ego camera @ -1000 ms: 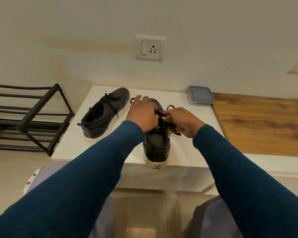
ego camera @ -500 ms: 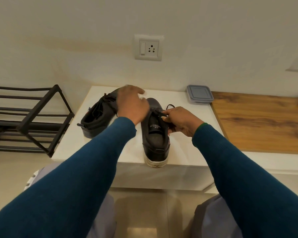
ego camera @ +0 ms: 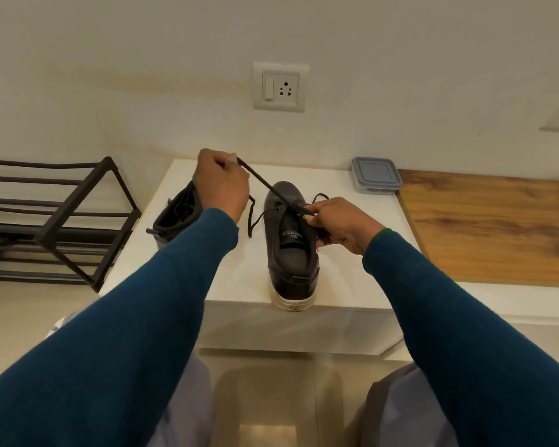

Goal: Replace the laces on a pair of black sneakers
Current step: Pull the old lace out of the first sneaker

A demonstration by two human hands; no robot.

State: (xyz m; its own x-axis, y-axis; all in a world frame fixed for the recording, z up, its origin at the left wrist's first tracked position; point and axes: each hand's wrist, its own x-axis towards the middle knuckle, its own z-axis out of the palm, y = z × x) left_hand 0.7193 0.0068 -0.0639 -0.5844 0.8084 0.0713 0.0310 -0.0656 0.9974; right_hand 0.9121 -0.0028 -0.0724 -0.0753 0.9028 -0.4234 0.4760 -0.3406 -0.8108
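A black sneaker (ego camera: 291,253) with a white sole stands on the white table (ego camera: 352,253), heel toward me at the front edge. My right hand (ego camera: 339,224) grips its right side by the eyelets. My left hand (ego camera: 221,185) is raised up and to the left, pinching a black lace (ego camera: 262,182) that runs taut from the shoe's eyelets; a loose end hangs down beside the shoe. The second black sneaker (ego camera: 178,217) lies to the left, partly hidden behind my left hand and sleeve.
A black metal shoe rack (ego camera: 55,217) stands left of the table. A grey-lidded plastic container (ego camera: 376,175) sits at the table's back right corner. A wooden surface (ego camera: 488,224) adjoins on the right. A wall socket (ego camera: 279,87) is above.
My left hand has left the shoe's tongue and moved up and left, drawing the black lace out taut. My right hand has stayed on the shoe.
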